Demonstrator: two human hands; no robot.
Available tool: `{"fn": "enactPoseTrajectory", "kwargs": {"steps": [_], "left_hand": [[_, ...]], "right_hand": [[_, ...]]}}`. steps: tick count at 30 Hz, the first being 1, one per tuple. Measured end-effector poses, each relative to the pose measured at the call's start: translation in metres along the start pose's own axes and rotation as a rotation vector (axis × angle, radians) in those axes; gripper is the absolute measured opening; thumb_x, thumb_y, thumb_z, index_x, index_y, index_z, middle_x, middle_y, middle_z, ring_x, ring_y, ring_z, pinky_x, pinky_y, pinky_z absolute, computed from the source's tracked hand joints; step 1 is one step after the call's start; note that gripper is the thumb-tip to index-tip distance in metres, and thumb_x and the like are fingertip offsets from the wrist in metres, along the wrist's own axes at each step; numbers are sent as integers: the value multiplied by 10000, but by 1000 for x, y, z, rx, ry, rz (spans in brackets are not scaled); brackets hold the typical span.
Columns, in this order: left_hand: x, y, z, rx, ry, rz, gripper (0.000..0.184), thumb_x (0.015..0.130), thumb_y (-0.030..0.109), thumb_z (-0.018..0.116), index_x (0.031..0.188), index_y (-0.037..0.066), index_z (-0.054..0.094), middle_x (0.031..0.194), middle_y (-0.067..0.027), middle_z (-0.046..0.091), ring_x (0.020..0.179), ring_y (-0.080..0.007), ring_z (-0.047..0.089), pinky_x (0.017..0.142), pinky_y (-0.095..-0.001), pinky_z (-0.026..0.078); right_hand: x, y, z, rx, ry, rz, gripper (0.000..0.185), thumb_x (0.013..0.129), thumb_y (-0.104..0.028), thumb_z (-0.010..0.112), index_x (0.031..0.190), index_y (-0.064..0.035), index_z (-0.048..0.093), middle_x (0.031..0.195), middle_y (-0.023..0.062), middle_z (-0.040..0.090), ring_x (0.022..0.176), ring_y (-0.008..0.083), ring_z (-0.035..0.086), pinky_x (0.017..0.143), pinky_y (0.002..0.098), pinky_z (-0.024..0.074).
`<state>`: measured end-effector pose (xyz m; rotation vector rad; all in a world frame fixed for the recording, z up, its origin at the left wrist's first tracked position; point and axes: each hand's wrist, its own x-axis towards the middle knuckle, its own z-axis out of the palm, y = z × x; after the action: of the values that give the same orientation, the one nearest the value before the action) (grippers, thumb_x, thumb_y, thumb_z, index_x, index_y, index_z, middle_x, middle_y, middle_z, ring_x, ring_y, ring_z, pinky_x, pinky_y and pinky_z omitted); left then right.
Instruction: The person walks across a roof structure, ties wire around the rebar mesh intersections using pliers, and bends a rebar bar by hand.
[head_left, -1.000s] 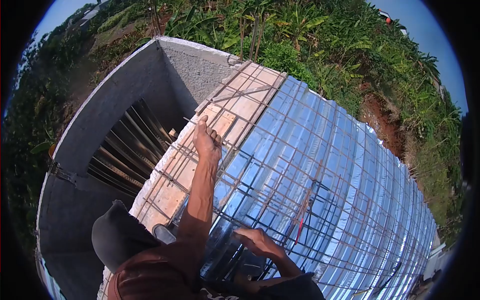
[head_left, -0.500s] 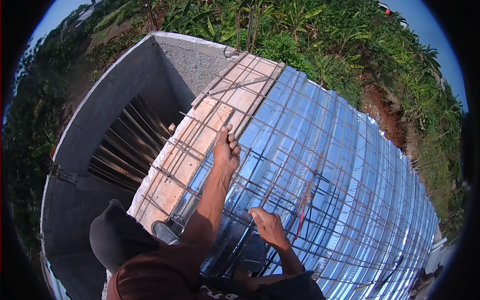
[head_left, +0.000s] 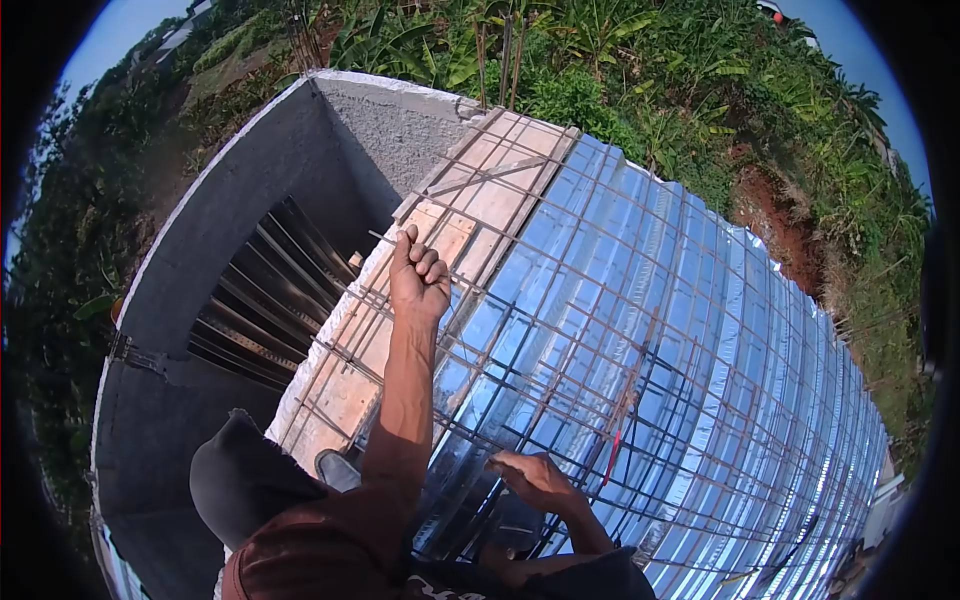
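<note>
My left hand (head_left: 423, 280) is raised above the plywood strip (head_left: 335, 400) and the rebar grid, its fingers curled in toward the palm. Whatever lies inside its grip is hidden or too thin to see. Lower and to the right, my right hand (head_left: 540, 482) hangs over the steel bars with its fingers pressed together; anything between them cannot be made out. The crossing bars of the rebar mesh (head_left: 563, 266) lie above shiny corrugated metal sheets (head_left: 685, 395). A red strip (head_left: 612, 458) is on the mesh, right of my right hand.
A grey concrete wall (head_left: 225, 190) rings a deep opening at the left, with long metal profiles (head_left: 265, 300) inside. Vertical bars (head_left: 517, 65) stand up at the far corner. A shoe (head_left: 338, 470) rests near the boards. Plants cover the slope beyond.
My left hand first moved right and down, then back left and up. My right hand moved from level to raised fingers, and now points left again. The view shifts slightly.
</note>
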<state>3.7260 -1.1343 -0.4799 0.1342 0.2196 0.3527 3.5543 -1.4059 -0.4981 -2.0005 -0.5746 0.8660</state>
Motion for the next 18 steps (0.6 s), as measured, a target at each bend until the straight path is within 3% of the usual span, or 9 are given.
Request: {"fn": "enactPoseTrajectory", "kwargs": {"steps": [2,3,4,6,9,11,14,16,18], "left_hand": [[3,-1,-9,-25,-13,-16,174,922,273,541,947,101,556,570,71,404,452,-26,333,368,-166,257],[5,-1,-14,-87,-48,-77,175,929,266,527,940,94,557,552,73,392,445,-29,327,366,-168,253],[6,1,-16,-149,-85,-135,178,936,259,513,933,87,558,533,74,380,438,-32,320,365,-171,250],[-1,-1,-7,-205,-75,-152,193,948,250,485,920,73,556,512,70,364,425,-39,304,362,-177,245],[-10,-6,9,-221,-145,-169,198,952,244,477,909,64,548,513,57,363,423,-41,287,357,-184,234],[-11,-11,12,-172,-146,-161,198,952,245,477,911,64,547,514,58,357,423,-41,283,357,-183,232],[-10,-13,11,-51,-81,-114,193,947,253,491,911,71,546,521,59,339,421,-41,269,359,-177,225],[-10,-8,0,21,3,-104,184,939,256,509,907,78,543,526,63,335,420,-39,265,359,-174,219],[-13,-9,-2,25,6,-101,183,932,262,525,902,81,539,527,66,334,421,-38,266,358,-176,214]], "right_hand": [[-4,-12,-17,159,-243,-124,383,937,-327,447,1086,1,578,931,135,645,827,301,617,754,357,481],[-11,-7,-23,352,-165,-286,370,935,-330,490,1046,11,583,846,108,629,729,220,593,676,317,470],[-13,16,-19,868,-129,-382,347,933,-307,501,1030,15,586,830,103,630,702,193,586,652,307,465],[-15,40,-27,1386,-88,-463,324,931,-285,512,1013,19,588,814,98,630,675,167,578,628,296,460],[-14,36,-45,1148,605,10,325,934,-283,501,1018,19,585,782,93,623,623,175,561,601,304,449],[-2,31,-31,46,340,110,327,933,-278,499,1021,27,581,746,95,607,605,179,557,593,302,446],[-9,13,-11,29,11,49,333,934,-278,498,1019,34,576,776,101,606,641,184,571,602,304,448],[-22,-35,-34,420,-309,-286,323,935,-272,500,1005,30,588,796,94,602,614,164,534,559,301,421],[-32,5,-42,1156,-23,-433,309,926,-277,521,1007,12,598,799,59,590,565,130,459,506,293,365]]}}
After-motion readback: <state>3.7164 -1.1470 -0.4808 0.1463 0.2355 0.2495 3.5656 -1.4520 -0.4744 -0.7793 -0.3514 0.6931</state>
